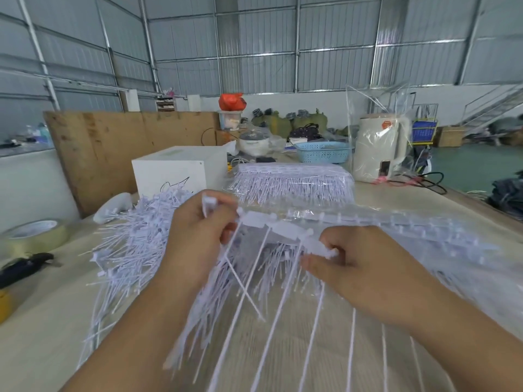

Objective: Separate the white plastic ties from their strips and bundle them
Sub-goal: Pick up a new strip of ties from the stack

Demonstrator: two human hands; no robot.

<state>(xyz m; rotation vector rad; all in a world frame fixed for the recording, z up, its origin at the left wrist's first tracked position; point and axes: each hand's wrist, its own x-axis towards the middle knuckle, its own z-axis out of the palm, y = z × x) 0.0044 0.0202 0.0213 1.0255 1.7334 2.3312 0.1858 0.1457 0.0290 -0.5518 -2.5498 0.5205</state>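
Head view: two hands work over a pale worktop (42, 349). The left hand (198, 236) pinches a small bunch of separated white ties (209, 206) by their heads while also meeting one end of a white strip (280, 230). The right hand (365, 270) pinches the strip further along, fingers curled around a tie head. About six ties hang from the strip toward six o'clock; one lies crossed at an angle. At nine o'clock from the hands, a loose pile of ties (133, 244) spreads on the worktop. At twelve o'clock sits one stacked batch of uncut strips (294, 179), beside one white box (178, 168). Further back stand one blue basket (322, 152) and one cream kettle (379, 148) under clear plastic. At the far left lie one tape roll (36, 236) and one dark tool (25, 267). A plywood board (119, 148) leans behind.
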